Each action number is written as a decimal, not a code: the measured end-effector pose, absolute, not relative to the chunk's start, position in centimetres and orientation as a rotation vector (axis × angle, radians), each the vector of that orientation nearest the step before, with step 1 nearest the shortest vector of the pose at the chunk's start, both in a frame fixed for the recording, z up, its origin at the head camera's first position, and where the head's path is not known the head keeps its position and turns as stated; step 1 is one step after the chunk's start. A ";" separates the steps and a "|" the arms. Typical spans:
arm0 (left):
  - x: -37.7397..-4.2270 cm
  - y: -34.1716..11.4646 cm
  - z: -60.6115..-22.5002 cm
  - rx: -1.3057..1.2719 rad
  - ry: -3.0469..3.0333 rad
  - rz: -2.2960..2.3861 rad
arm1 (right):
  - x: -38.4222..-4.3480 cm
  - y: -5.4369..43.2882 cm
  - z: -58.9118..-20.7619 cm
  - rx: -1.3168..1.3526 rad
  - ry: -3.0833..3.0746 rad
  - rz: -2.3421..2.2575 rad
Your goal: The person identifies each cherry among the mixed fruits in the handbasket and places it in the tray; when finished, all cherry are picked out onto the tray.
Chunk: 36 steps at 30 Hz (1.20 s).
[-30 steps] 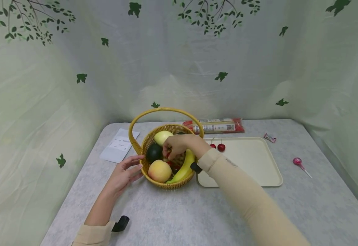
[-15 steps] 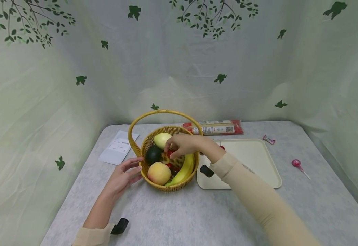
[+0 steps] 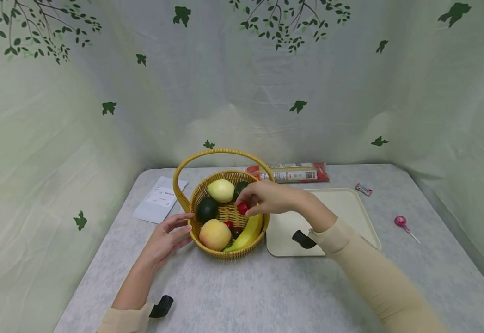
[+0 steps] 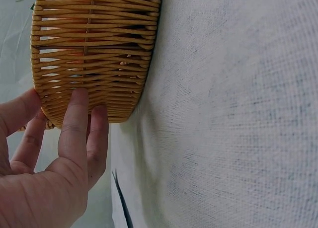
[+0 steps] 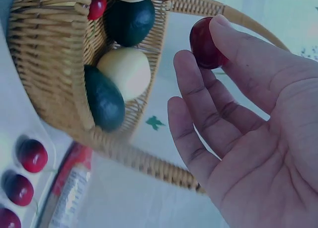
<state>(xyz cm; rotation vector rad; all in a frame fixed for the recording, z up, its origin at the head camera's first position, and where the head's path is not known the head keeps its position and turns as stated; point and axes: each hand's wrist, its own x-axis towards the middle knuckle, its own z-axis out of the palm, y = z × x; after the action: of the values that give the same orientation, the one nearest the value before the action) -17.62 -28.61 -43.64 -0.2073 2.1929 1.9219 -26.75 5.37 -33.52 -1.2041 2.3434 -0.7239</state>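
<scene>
A: Where's the held cherry [image 3: 242, 208]?

B: In the R hand [image 3: 272, 196], pinched betw. thumb & fingertips, over the R side of the basket [image 3: 228, 254] in the head view. Finger behind it is part-hidden in the R wrist view; exact height hard to tell.

A: L hand [image 3: 168, 238]?

B: Not gripping. Fingers relaxed, tips touching the basket's outer L side. L wrist view crops the palm, & the basket runs off the top.

A: Basket contents?

B: Peach [image 3: 215, 235], banana [image 3: 250, 233], pale yellow fruit [image 3: 221, 190], dark green fruit [image 3: 207, 209] x2, plus small red fruit [image 3: 236, 231] betw. peach & banana. Rear green one's part-covered by the R hand in the head view. Red ones overlap, so no. unclear.

A: Tray [image 3: 282, 233]?

B: On the worktop [image 3: 225, 296], R of basket, sleeve [image 3: 375, 273] covering part. Its three cherries [image 5: 34, 156] are blocked by the R hand & arm in the head view; R wrist view gets them at its L edge, lowest one cut off.

A: Rest?

B: Packet [image 3: 291, 175] at back, one end behind the handle [image 3: 224, 151], print too small to read. Paper slip [image 3: 156, 201] L of basket, text illegible too. Wrapped sweet [image 3: 363, 188] & lollipop [image 3: 401, 221] R of tray.
</scene>
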 end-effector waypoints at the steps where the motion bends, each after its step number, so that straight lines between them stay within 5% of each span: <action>1: -17.6 -28.6 -43.7 -0.201 2.190 1.925 | -26.6 5.8 -33.5 -1.205 2.347 -0.741; 22: -17.5 -28.5 -43.8 -0.205 2.177 1.939 | -24.5 14.0 -33.9 -1.098 2.501 -0.907; 36: -17.6 -28.5 -43.8 -0.201 2.185 1.932 | -27.8 19.4 -38.5 -0.814 2.619 -0.838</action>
<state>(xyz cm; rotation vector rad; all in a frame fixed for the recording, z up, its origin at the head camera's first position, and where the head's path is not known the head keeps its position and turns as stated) -17.57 -28.47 -43.79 -0.2010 2.1848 1.9315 -27.76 19.38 -38.52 -0.8136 2.6195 -0.8377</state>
